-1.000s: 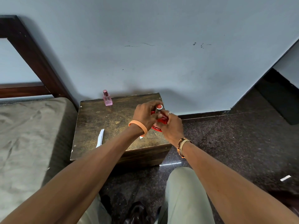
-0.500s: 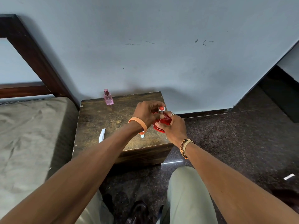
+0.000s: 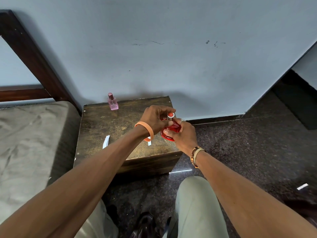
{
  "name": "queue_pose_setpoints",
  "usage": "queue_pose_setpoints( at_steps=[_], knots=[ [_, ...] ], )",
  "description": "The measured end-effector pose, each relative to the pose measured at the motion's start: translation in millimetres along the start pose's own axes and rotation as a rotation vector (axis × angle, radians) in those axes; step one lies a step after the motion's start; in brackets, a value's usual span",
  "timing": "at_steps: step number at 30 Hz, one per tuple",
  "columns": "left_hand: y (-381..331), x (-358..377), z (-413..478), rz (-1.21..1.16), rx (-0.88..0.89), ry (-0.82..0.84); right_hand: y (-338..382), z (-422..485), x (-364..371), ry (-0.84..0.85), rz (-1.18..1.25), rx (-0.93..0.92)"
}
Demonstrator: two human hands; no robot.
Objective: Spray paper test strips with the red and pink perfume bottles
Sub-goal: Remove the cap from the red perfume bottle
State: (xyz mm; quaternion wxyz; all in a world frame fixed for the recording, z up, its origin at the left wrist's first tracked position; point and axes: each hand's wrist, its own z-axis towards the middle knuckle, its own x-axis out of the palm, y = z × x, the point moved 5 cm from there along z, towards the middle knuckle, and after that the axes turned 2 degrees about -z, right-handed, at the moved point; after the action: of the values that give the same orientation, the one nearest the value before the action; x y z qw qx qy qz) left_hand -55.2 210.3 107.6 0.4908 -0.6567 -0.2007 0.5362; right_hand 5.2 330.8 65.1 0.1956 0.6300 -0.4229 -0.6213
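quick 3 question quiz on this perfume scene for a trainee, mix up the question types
1. True or false: the pink perfume bottle stands near the table's back edge, touched by neither hand.
2. Which hand wraps the body of the red perfume bottle? A) left hand B) right hand C) neither
3. Fill in: the paper strip lying in the open on the table is to the ____ of the left forearm.

Key
1. True.
2. B: the right hand cups the body, while the left hand pinches near the top.
3. Left.
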Motion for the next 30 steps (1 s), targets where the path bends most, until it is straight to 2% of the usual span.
queue_pose_setpoints(
  at_steps=[2, 7, 15, 21, 27, 28, 30],
  knots=[
    [-1, 1, 1, 0.023, 0.011, 0.020, -2, 1, 1, -0.004, 0.022, 0.012],
    [-2, 1, -5, 0.083, 0.063, -0.055, -1, 0, 0, -0.013, -0.006, -0.003],
    [-3, 2, -10, 0.061, 0.017, -0.197, 1, 2, 2, -0.030, -0.003, -0.006],
    [-7, 6, -4, 0.111, 0.016, -0.148, 4, 3, 4, -0.079, 0.002, -0.029],
    [-6, 3, -9, 0.113, -0.029, -0.339, 5, 4, 4, -0.128, 0.000, -0.043],
    [-7, 4, -9, 0.112, -0.031, -0.341, 4, 5, 4, -0.130, 0.001, -0.037],
    [-9, 7, -4, 0.092, -0.026, -0.242, 2, 7, 6, -0.115, 0.024, -0.024]
  ],
)
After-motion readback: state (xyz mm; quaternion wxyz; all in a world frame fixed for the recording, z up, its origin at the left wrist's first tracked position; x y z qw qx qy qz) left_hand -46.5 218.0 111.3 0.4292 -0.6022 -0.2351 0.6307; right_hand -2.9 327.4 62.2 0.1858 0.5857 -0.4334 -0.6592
